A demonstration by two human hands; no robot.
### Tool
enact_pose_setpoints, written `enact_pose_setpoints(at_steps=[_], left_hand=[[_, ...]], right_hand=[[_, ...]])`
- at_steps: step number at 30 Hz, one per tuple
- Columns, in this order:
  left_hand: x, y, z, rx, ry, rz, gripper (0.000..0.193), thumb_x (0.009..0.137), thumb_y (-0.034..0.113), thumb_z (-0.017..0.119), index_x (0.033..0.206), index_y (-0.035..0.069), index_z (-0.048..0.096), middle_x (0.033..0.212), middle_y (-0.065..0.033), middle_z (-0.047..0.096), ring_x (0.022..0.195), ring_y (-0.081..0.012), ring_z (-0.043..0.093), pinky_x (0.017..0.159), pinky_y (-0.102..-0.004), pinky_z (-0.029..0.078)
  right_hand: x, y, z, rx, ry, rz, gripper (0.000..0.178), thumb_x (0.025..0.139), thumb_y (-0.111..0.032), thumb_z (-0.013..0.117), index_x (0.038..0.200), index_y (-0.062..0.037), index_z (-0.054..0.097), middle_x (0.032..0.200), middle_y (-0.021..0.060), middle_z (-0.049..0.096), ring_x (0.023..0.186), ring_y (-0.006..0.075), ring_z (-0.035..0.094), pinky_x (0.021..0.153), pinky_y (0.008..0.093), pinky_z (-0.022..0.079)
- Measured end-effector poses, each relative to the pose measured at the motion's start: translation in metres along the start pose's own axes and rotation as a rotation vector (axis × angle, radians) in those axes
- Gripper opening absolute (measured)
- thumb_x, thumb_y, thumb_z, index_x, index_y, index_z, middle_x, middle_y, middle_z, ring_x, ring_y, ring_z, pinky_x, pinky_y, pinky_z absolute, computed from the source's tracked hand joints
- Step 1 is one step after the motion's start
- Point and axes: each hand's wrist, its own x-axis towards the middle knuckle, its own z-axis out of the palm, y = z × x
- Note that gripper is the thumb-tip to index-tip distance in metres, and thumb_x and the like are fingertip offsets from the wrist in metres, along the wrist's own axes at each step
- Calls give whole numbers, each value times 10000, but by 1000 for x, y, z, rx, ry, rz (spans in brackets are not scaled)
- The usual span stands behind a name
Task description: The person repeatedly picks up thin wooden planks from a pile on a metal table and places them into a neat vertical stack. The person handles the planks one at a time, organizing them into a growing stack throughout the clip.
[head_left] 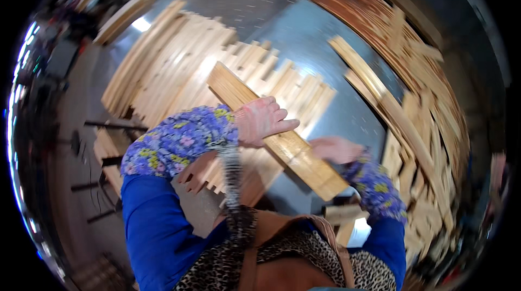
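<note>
A wooden board (306, 161) lies slantwise across the middle, from the far left down to the near right. My left hand (263, 120), in a pale glove, is closed over the board, its fingers across the top face. On the board's right side is my right hand (337, 150); motion smears its fingers, so its grip cannot be made out. Beneath and beyond the board, many pale wooden strips (179, 58) lie side by side with uneven ends. They rest on a grey-blue metal table (320, 25). Floral sleeve covers wrap both forearms.
Along the right, long planks (391, 106) lean past the table edge, over a heap of loose wood pieces (423, 182). A stack of reddish-brown boards (358, 11) stands far right. Dark metal bars (111, 162) stick out at the left, below more timber.
</note>
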Motion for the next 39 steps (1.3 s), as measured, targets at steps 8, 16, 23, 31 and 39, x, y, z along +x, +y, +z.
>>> enact_pose_setpoints(at_steps=[8, 16, 23, 31, 39], left_hand=[[-197, -178, -24, 12, 361, -1313, 972, 762, 393, 895, 1577, 27, 513, 1358, -234, 712, 1262, -401, 691, 1126, -476, 546], [-329, -267, 27, 38, 226, -1848, 682, 979, 409, 666, 1634, 256, 550, 1708, -208, 469, 1545, -400, 492, 1287, -455, 421], [-348, -292, 61, 685, 200, -1500, 845, 1036, 609, 623, 1726, 183, 385, 1772, -161, 386, 1593, -395, 406, 1280, -551, 381], [-53, 24, 158, -1632, 612, -844, 546, 1114, 249, 607, 1587, -1, 500, 1533, -226, 582, 1363, -346, 608, 1106, -460, 579], [126, 195, 137, -2289, 266, -718, 574, 1025, 279, 734, 1453, -56, 549, 1275, -147, 726, 1047, -252, 729, 911, -383, 615]], right_hand=[[-74, 225, -241, -994, 979, 565, 1370, 678, -329, 962, 1772, -121, 162, 1604, 310, 495, 1421, 514, 549, 1218, 514, 477], [-60, 128, -222, -780, 817, 465, 1055, 785, -358, 862, 1701, -129, 390, 1448, 301, 657, 1373, 434, 631, 1171, 512, 506], [-51, 108, -138, 196, 599, 272, 824, 919, -443, 809, 1559, -12, 522, 1214, 165, 745, 997, 260, 733, 890, 376, 602], [-53, 131, 107, 1562, 268, -269, 825, 896, -480, 880, 1480, 21, 583, 1279, 223, 746, 1059, 356, 777, 963, 537, 648], [-108, 136, 166, 1284, 357, -87, 799, 931, -501, 852, 1489, 14, 606, 1321, 161, 737, 1149, 294, 742, 1036, 450, 601]])
